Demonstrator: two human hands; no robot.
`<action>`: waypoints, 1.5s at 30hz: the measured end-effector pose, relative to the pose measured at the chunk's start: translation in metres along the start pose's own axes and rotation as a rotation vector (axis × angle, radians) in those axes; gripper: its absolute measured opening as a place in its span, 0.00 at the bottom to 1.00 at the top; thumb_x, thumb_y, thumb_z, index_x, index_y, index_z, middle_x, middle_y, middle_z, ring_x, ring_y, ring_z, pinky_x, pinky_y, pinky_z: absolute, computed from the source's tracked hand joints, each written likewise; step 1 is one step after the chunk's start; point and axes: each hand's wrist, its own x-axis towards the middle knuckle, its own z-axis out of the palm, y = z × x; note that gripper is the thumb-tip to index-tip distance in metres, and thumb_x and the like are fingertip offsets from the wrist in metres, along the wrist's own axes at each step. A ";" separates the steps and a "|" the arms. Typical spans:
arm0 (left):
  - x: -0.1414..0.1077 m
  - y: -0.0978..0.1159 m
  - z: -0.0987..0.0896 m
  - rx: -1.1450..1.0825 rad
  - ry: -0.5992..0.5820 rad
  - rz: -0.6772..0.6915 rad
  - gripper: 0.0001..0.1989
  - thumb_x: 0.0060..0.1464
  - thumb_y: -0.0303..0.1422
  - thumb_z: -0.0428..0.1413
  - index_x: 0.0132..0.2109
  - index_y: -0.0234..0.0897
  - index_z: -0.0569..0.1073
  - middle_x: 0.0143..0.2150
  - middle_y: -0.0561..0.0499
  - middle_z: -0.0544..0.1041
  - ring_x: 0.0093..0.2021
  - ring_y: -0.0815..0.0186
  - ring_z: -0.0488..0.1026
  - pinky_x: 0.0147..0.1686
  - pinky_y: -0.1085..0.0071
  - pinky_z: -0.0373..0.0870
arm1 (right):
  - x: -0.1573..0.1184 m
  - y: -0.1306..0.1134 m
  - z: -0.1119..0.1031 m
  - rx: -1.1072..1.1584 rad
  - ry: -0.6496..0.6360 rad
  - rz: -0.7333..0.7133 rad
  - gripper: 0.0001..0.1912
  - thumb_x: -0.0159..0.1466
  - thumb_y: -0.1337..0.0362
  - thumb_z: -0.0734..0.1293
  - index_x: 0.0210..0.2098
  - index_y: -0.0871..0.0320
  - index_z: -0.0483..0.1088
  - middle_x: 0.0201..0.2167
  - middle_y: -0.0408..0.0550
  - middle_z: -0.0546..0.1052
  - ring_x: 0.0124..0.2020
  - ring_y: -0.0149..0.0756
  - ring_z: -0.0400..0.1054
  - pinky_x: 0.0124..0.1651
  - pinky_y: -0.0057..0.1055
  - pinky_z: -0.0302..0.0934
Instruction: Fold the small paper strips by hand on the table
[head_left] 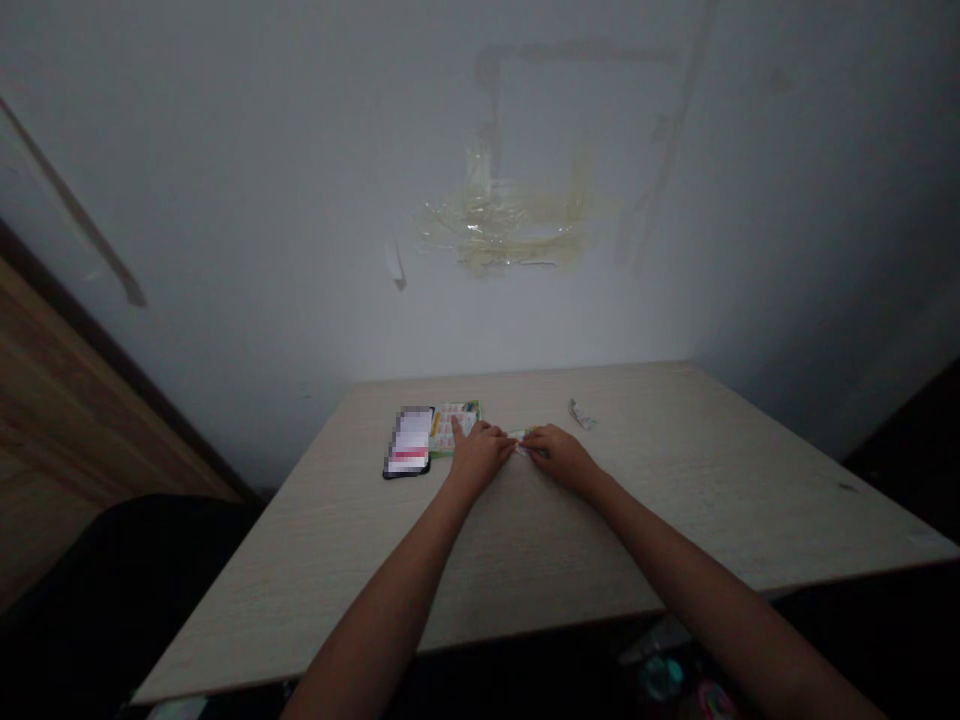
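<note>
My left hand and my right hand meet over the middle of the table, fingertips almost touching. Between them is a small piece of printed paper, pinched from both sides and mostly covered by the fingers. One finger of my left hand sticks out over a colourful printed sheet, which lies flat on the table. Against that sheet's left edge lies a phone with a lit, blurred screen. A crumpled strip of paper rests beyond my right hand.
The pale wooden table stands against a grey wall with peeling clear tape on it. A wooden panel and a dark shape are at the left. Below the front edge, partly dark items show.
</note>
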 end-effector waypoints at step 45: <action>-0.024 -0.001 0.004 -0.040 0.067 0.188 0.16 0.65 0.34 0.49 0.56 0.43 0.74 0.55 0.47 0.79 0.57 0.60 0.73 0.71 0.44 0.37 | -0.002 0.007 0.006 0.060 0.041 -0.015 0.15 0.64 0.70 0.64 0.47 0.57 0.78 0.47 0.52 0.81 0.50 0.40 0.73 0.59 0.40 0.64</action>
